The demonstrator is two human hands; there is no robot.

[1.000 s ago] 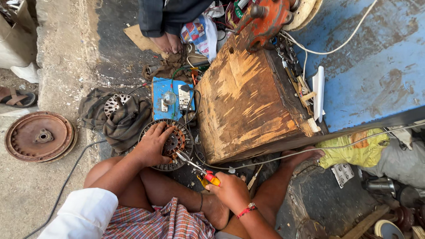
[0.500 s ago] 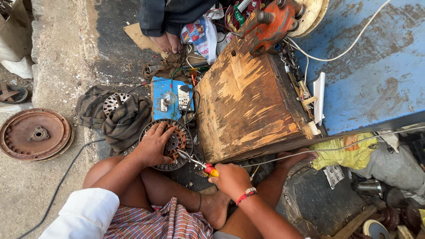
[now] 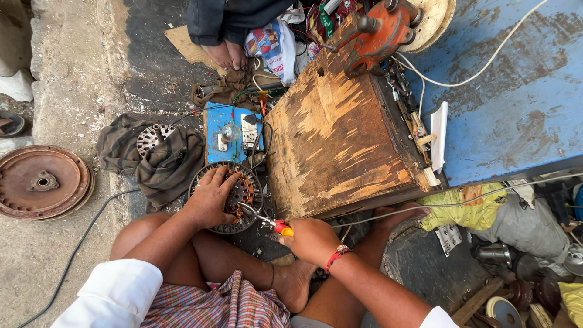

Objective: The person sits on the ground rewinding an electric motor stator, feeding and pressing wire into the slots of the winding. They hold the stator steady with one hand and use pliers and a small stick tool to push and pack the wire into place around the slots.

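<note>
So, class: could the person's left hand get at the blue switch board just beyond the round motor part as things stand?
Probably yes. The left hand rests on the round motor part, and the blue switch board lies directly beyond it, uncovered except for thin wires.

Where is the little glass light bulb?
In the head view the light bulb sits left of centre on the blue board, just above the round motor core under the left hand, beside the wooden box.

A: Count time! One round, copper-wound motor stator (image 3: 234, 195) at centre, one red-and-yellow-handled pair of pliers (image 3: 271, 223) just at its four o'clock.

B: One worn wooden box (image 3: 340, 140) at three o'clock, one blue test board (image 3: 229, 129) at twelve.

A: And two rusty round discs (image 3: 41, 182), stacked at nine o'clock.
</note>
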